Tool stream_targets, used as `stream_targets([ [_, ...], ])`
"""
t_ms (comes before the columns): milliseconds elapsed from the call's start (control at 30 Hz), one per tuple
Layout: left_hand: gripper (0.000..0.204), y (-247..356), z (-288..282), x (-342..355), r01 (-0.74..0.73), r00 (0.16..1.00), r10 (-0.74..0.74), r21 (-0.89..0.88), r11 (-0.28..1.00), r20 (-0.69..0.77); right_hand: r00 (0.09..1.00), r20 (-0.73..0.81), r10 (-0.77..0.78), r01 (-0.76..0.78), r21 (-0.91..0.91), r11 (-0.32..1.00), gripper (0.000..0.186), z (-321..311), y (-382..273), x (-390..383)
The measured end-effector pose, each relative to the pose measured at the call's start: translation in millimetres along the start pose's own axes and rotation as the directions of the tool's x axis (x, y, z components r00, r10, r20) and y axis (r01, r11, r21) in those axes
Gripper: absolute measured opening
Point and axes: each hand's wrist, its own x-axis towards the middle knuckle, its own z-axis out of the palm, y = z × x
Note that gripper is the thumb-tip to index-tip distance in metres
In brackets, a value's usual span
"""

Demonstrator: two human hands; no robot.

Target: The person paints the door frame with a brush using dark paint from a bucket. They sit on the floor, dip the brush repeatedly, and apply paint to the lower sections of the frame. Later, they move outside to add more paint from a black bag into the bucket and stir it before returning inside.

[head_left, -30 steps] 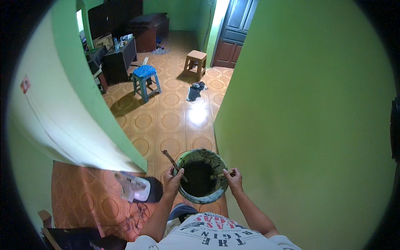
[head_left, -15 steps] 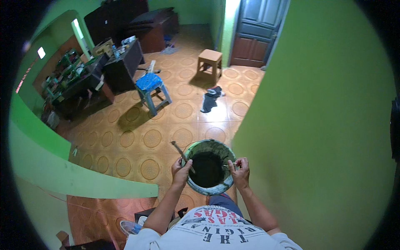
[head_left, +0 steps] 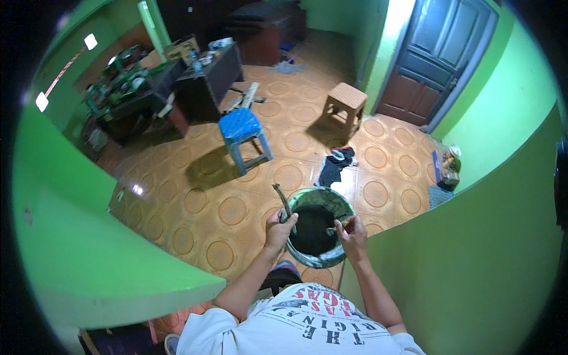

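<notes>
In front of my body hangs a round bucket (head_left: 322,262) with a pale, smeared rim and dark contents (head_left: 313,231) that I cannot identify. My left hand (head_left: 278,235) grips its left rim and clasps a thin wooden stick (head_left: 282,198) against it. The stick's upper end juts out past the rim and its lower end reaches inside. My right hand (head_left: 353,236) is closed at the right rim, fingers pinched. A small pale piece shows by those fingertips, too small to name.
A blue stool (head_left: 239,124) and a tan stool (head_left: 346,99) stand ahead on the tiled floor. Dark cloth (head_left: 334,165) lies beyond the bucket. Low green walls (head_left: 148,260) flank both sides. Cluttered desks (head_left: 207,74) are far left; a door (head_left: 435,59) is far right.
My view has swung, with the room shifting rightward in it and the passage opening beyond the right wall. Both hands still carry the bucket and stick, now nearer the dark cloth.
</notes>
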Motion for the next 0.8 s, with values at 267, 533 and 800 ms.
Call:
stream_targets([
  [267, 0.017, 27.1, 126.5, 334.9, -0.006, 0.997, 0.003, 0.029, 1.0, 0.08, 0.994, 0.018, 0.106, -0.107, 0.084, 0.991, 0.02, 43.9, 55.1, 326.4],
  [533, 0.014, 70.3, 294.3, 588.6, 0.013, 0.969, -0.026, 0.053, 0.998, 0.244, 0.981, -0.172, 0.094, -0.091, 0.023, 0.996, 0.021, 2.0, 87.9, 581.8],
  [800, 0.017, 24.6, 504.1, 792.7, 0.002, 0.966, -0.033, 0.12, 0.993, 0.256, 0.977, -0.203, 0.06, -0.084, -0.111, 0.99, 0.025, -84.3, 201.4, 827.4],
])
